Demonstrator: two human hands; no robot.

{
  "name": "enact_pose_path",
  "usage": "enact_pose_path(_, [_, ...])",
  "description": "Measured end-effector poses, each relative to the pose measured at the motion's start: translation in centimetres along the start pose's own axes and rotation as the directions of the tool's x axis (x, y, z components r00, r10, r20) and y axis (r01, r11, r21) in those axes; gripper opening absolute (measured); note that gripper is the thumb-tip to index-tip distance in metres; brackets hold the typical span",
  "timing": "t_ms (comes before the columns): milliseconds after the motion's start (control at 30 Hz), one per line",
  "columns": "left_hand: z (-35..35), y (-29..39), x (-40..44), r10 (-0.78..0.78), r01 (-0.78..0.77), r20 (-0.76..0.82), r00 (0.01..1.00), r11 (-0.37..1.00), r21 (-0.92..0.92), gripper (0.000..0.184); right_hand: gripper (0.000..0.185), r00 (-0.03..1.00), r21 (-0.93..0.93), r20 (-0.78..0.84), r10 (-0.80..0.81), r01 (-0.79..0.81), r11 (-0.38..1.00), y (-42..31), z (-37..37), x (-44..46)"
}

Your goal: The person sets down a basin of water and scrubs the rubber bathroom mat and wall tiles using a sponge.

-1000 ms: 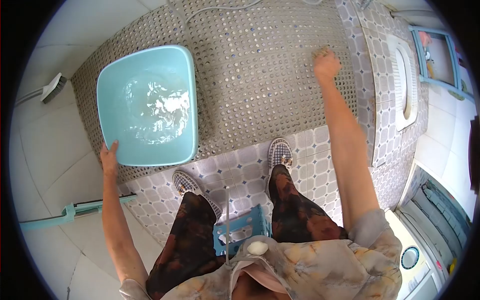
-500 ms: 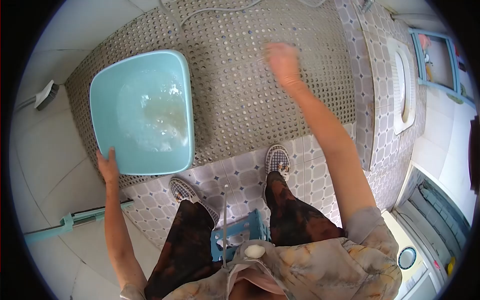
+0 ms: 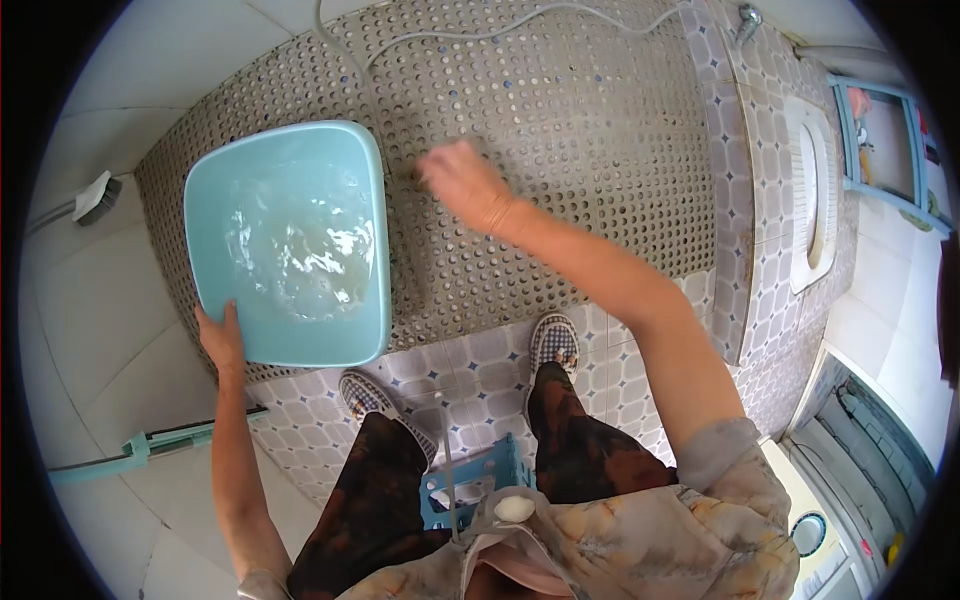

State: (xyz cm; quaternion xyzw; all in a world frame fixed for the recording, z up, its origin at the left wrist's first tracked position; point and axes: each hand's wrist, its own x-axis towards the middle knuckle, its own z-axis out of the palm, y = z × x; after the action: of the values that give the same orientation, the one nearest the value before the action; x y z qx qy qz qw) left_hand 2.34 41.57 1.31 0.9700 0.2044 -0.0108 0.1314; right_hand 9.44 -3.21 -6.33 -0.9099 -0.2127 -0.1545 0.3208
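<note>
A light blue square basin (image 3: 230,180) with rippling water in it stands on the grey perforated mat (image 3: 560,150) at the left. My left hand (image 3: 221,338) grips the basin's near left corner, thumb over the rim. Just above the mat, to the right of the basin, is my right hand (image 3: 462,182), its fingers curled and blurred. Whatever is between those fingers, if anything, cannot be made out in this view.
A hose (image 3: 480,36) runs across the far mat. A squat toilet (image 3: 812,195) is set in the raised tiled step at the right. A brush (image 3: 97,199) is at the left wall, and a blue plastic stool (image 3: 515,462) sits between my legs.
My right hand has swept left across the mat from its right side toward the basin. My left hand keeps hold of the basin. The water's ripples have changed, and the view has shifted slightly.
</note>
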Motion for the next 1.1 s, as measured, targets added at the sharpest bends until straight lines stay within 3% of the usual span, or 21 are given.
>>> enact_pose_path(33, [-0.1, 0.0, -0.3, 0.0, 0.0, 0.006, 1.0, 1.0, -0.006, 0.057, 0.016, 0.997, -0.016, 0.063, 0.034, -0.033, 0.999, 2.2, -0.8, 0.7])
enact_pose_path(67, [-0.2, -0.2, -0.4, -0.008, 0.008, 0.019, 1.0, 1.0, -0.007, 0.057, 0.02, 0.981, 0.13, 0.003, 0.195, -0.194, 0.972, 4.8, -2.0, 0.9])
enact_pose_path(200, [0.2, -0.5, -0.2, -0.056, 0.057, 0.01, 0.998, 0.998, -0.02, 0.059, 0.03, 0.891, -0.31, -0.338, 0.303, -0.409, 0.858, 18.0, -10.0, -0.7])
enact_pose_path(300, [0.3, 0.3, -0.4, -0.091, 0.091, -0.02, 0.996, 0.996, 0.014, 0.06, 0.023, 0.677, -0.152, -0.486, 0.553, -0.689, 0.709, 19.5, -12.3, -1.9])
enact_pose_path(333, [0.2, 0.6, -0.6, -0.098, 0.099, -0.029, 0.995, 0.995, 0.032, 0.06, 0.022, 0.679, -0.178, -0.433, 0.593, -0.71, 0.682, 18.5, -11.9, -1.6])
enact_pose_path(400, [0.6, -0.9, -0.6, -0.066, 0.065, -0.046, 0.997, 0.998, -0.024, 0.059, 0.015, 0.793, -0.326, -0.322, 0.517, -0.606, 0.726, 16.4, -9.3, -0.4])
enact_pose_path(433, [1.0, -1.1, -0.6, -0.05, 0.046, -0.06, 0.997, 0.997, -0.061, 0.059, 0.01, 0.888, -0.439, -0.24, 0.393, -0.46, 0.772, 15.5, -6.2, 0.1])
enact_pose_path(467, [0.9, -0.6, -0.7, -0.057, 0.054, -0.052, 0.997, 0.997, -0.062, 0.059, 0.008, 0.939, -0.671, -0.035, 0.343, -0.277, 0.688, 14.4, -2.3, 0.5])
enact_pose_path(500, [0.4, 0.0, -0.7, -0.064, 0.061, -0.041, 0.997, 0.996, -0.06, 0.059, 0.007, 0.963, -0.62, 0.054, 0.265, -0.175, 0.764, 9.0, -1.9, 3.1])
enact_pose_path(533, [0.2, 0.4, -0.8, -0.07, 0.069, -0.029, 0.997, 0.996, -0.053, 0.059, 0.007, 0.975, -0.379, -0.001, 0.224, -0.207, 0.902, 5.9, 0.7, 3.7])
enact_pose_path(567, [0.4, 0.1, -0.9, -0.071, 0.068, -0.039, 0.997, 0.996, -0.058, 0.059, 0.012, 0.982, -0.229, 0.079, 0.174, -0.152, 0.962, 1.8, 0.8, 4.3])
enact_pose_path(633, [0.8, -0.6, -0.6, -0.071, 0.068, -0.051, 0.996, 0.996, -0.054, 0.059, 0.018, 0.997, 0.06, -0.07, -0.015, 0.019, 0.998, -1.2, 2.4, 3.0])
enact_pose_path(733, [0.5, -0.2, -0.7, -0.098, 0.097, -0.032, 0.995, 0.995, -0.032, 0.059, 0.02, 0.933, 0.18, 0.095, 0.348, -0.36, 0.915, 4.1, 0.0, 3.4])
enact_pose_path(800, [0.5, -0.5, -0.8, -0.098, 0.097, -0.024, 0.995, 0.994, -0.041, 0.06, 0.02, 0.872, 0.152, -0.047, 0.488, -0.476, 0.866, 10.0, -4.0, 2.7])
enact_pose_path(833, [0.5, -0.6, -0.8, -0.099, 0.098, -0.021, 0.995, 0.994, -0.047, 0.06, 0.019, 0.77, 0.2, -0.117, 0.627, -0.6, 0.775, 12.7, -6.7, 2.0])
enact_pose_path(867, [0.5, -0.6, -0.8, -0.099, 0.098, -0.014, 0.995, 0.994, -0.042, 0.061, 0.018, 0.666, 0.159, -0.115, 0.737, -0.72, 0.676, 15.1, -9.5, 1.1])
enact_pose_path(900, [0.4, -0.4, -0.8, -0.098, 0.098, -0.008, 0.995, 0.995, -0.038, 0.062, 0.018, 0.914, -0.506, -0.28, 0.293, -0.4, 0.764, 19.1, -11.4, -1.9])
enact_pose_path(933, [0.3, -0.3, -0.9, -0.097, 0.097, 0.0, 0.995, 0.995, -0.033, 0.063, 0.019, 0.911, -0.542, -0.241, 0.334, -0.412, 0.732, 21.8, -13.8, -4.3])
enact_pose_path(967, [0.2, -0.1, -1.0, -0.11, 0.11, -0.007, 0.994, 0.994, -0.019, 0.064, 0.017, 0.824, -0.377, -0.432, 0.367, -0.535, 0.756, 21.3, -15.6, -5.7])
enact_pose_path(1033, [0.3, 0.5, -1.2, -0.135, 0.135, -0.019, 0.991, 0.991, 0.006, 0.065, 0.014, 0.693, -0.317, -0.564, 0.449, -0.684, 0.656, 19.9, -16.8, -7.6])
enact_pose_path(1100, [0.8, 0.2, -1.0, -0.122, 0.122, -0.025, 0.992, 0.992, -0.018, 0.065, 0.011, 0.652, -0.553, -0.524, 0.547, -0.75, 0.365, 19.3, -16.0, -9.2])
